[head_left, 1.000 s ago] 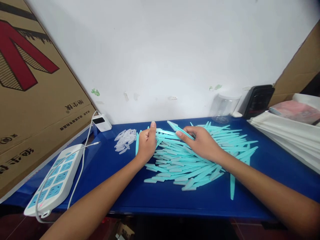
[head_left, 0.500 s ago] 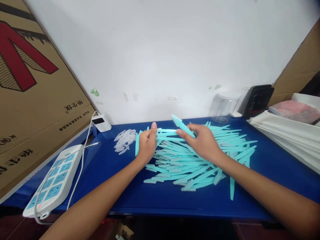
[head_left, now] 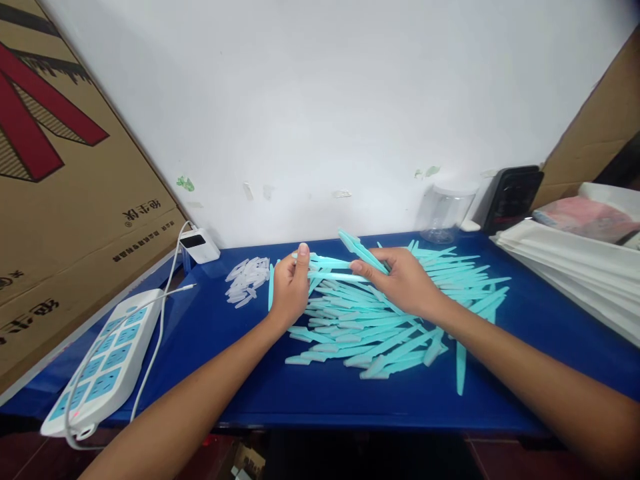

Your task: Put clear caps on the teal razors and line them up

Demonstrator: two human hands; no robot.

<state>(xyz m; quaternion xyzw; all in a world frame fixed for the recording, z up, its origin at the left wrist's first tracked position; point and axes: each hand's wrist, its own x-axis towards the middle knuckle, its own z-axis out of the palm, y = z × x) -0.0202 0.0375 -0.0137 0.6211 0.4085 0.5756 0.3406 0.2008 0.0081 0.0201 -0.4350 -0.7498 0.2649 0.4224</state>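
My left hand point(head_left: 291, 288) is closed, thumb up, on the ends of thin turquoise eyebrow razors point(head_left: 330, 262) that stretch across to my right hand. My right hand point(head_left: 409, 283) pinches with thumb and fingers, and more turquoise razors point(head_left: 356, 245) stick out of it up and to the left. Exactly how many each hand has is hidden by the fingers. Beneath both hands spreads a large pile of similar razors point(head_left: 345, 328), many with pale covers on one end. Left of my left hand lies a small heap of clear plastic caps point(head_left: 247, 280).
A white power strip point(head_left: 107, 360) with a cable lies on the left of the blue table point(head_left: 240, 393), near a small white device point(head_left: 201, 247). A clear jar point(head_left: 445, 213), a black object point(head_left: 513, 200) and white stacked sheets point(head_left: 565, 270) stand right. A cardboard box point(head_left: 75, 220) rises left.
The view has shifted slightly. Both hands keep their grip, and the razors sticking up from my right hand have tilted a little lower to the left.
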